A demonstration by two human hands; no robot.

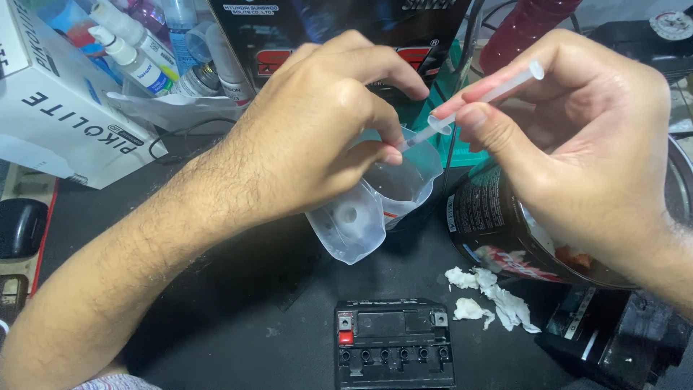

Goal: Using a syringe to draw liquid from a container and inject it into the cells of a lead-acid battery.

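Drawing liquid: your left hand (317, 144) tilts the plastic cup (375, 209), your right hand (585, 137) pinches the syringe (476, 101), tip in its mouth. Next, I judge, steady the plunger.

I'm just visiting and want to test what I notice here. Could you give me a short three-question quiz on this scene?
1. True or false: the left hand holds a tilted clear plastic cup.
2. What does the right hand hold? A) a screwdriver B) a syringe C) a spoon
3. Fill in: the small black battery at the near edge of the table lies next to scraps of crumpled white ____.

Key
1. True: the cup leans, its base turned toward the camera.
2. B: the syringe points its tip down into the cup.
3. Tissue: the tissue lies right of the battery, by a dark round tin.
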